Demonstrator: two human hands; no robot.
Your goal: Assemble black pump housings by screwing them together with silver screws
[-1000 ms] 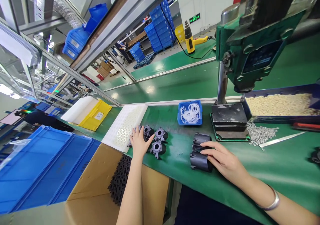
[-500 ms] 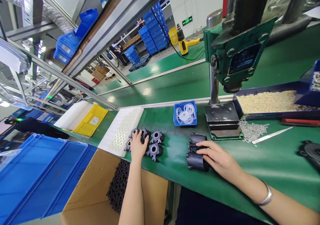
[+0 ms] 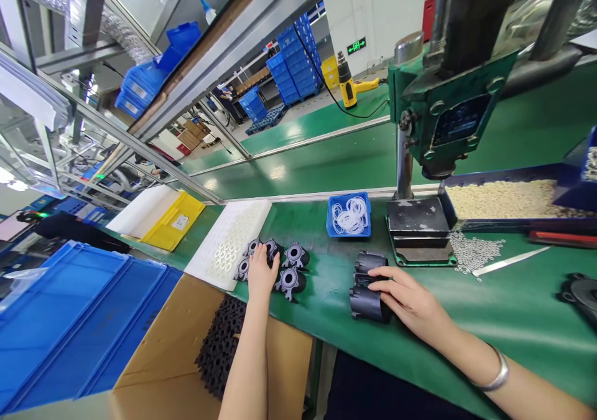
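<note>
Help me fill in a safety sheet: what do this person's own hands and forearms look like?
The left hand and right hand are gloveless. No sleeve shows on the left forearm or right forearm; a shiny, silvery metal bangle circles the latter near the wrist.

Left fingers (image 3: 258, 256) over black flanged parts (image 3: 290, 279) beside white tray (image 3: 247, 214); right fingers (image 3: 392, 272) against dark cylinders (image 3: 367, 303) on green surface (image 3: 321, 311).

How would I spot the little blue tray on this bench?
Find the big green press on the green bench. The little blue tray sits just left of it. Its tangle of thin white loops sets it apart from the dark-blue bin of beige pieces.
</note>
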